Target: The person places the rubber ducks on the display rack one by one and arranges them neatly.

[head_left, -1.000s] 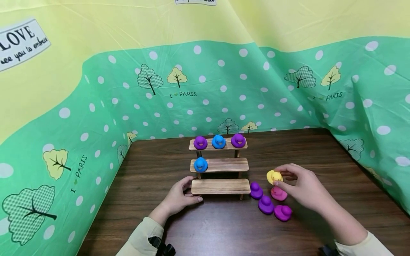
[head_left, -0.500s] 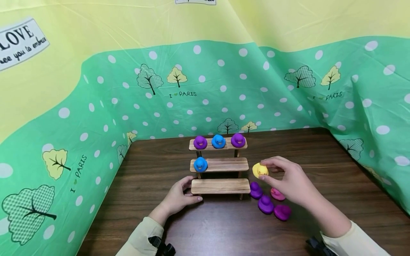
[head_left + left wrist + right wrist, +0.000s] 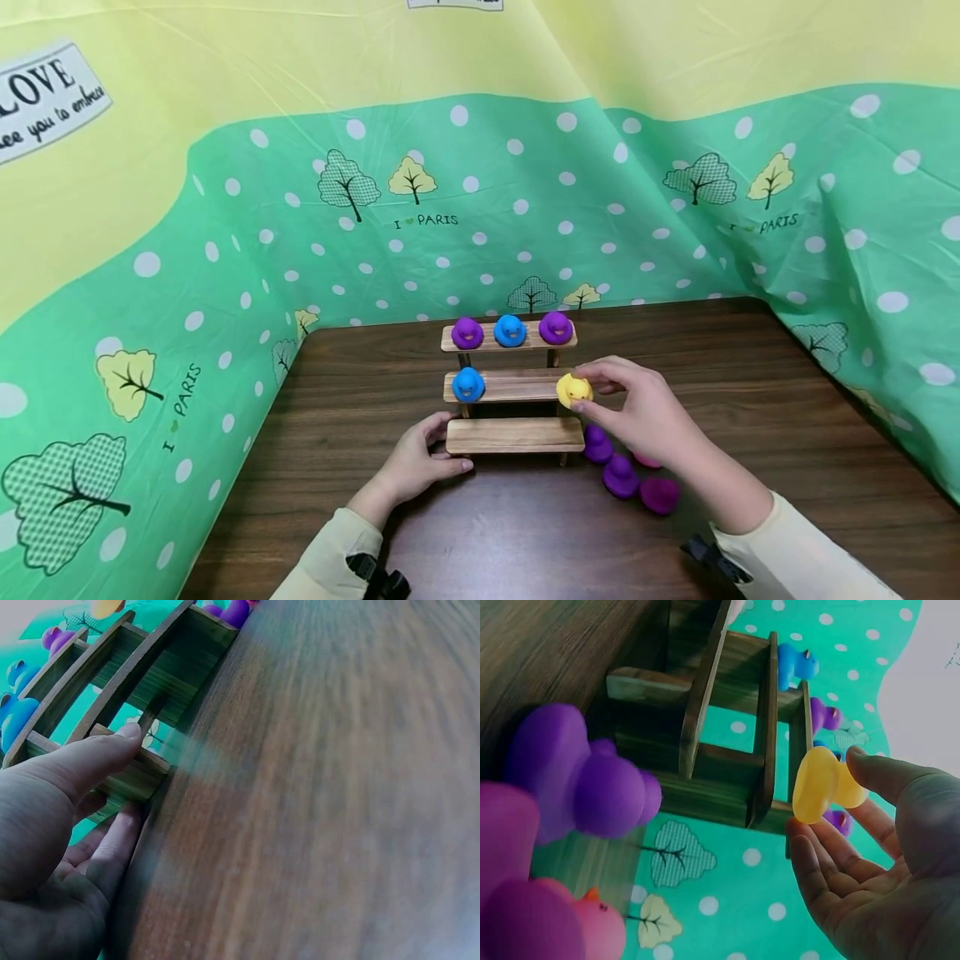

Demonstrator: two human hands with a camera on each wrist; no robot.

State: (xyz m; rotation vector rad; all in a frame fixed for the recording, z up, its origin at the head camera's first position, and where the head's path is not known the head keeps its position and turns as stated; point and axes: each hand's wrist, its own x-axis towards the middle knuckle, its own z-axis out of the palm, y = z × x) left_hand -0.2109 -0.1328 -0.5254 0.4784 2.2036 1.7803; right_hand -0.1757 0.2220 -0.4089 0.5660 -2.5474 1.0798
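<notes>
A three-tier wooden display shelf point(image 3: 516, 436) stands on the table. My left hand point(image 3: 416, 461) grips its lower left end; in the left wrist view the thumb point(image 3: 112, 750) lies along the side piece, fingers on the other side. Between thumb and fingertips of my right hand point(image 3: 645, 408) is a yellow rubber duck point(image 3: 574, 390), at the right end of the middle tier. On that tier's left end sits a blue duck point(image 3: 468, 385). Along the top tier are a purple duck point(image 3: 467, 333), a blue duck point(image 3: 510, 331) and another purple duck point(image 3: 556, 328).
Several ducks lie on the table right of the shelf, among them a purple duck point(image 3: 621, 477) and a pink duck point(image 3: 600, 926) partly hidden by the right hand in the head view. A green and yellow printed cloth point(image 3: 420, 275) hangs behind the table point(image 3: 480, 533).
My right hand has carried the yellow duck leftward and slightly up, from above the loose ducks to the middle tier's right end. The left hand has kept its place at the shelf.
</notes>
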